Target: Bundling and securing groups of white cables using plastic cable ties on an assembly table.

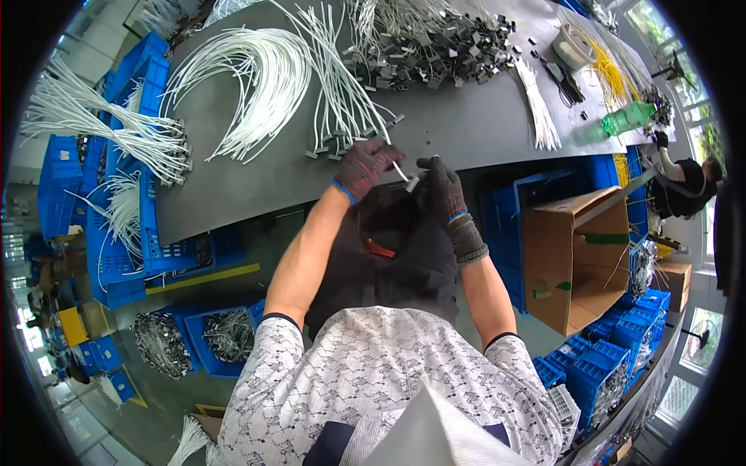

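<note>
My left hand [367,167], in a dark red and grey knit glove, is closed around a white cable [399,171]. A small grey block-shaped end piece [412,184] on this cable sticks out toward my right hand. My right hand [444,188], in a dark glove, is just right of that end piece at the table's near edge. Its fingers are bent together; what they hold, if anything, is too small to make out. Beyond my left hand lies a loose bunch of white cables [342,105] with similar grey ends.
On the dark table [225,190] lie a curved white cable bundle [268,85], a pile of small dark blocks [443,54] and a green bottle [629,118]. Blue crates [128,256] stand left. An open cardboard box [548,264] stands right. A person [688,186] is at far right.
</note>
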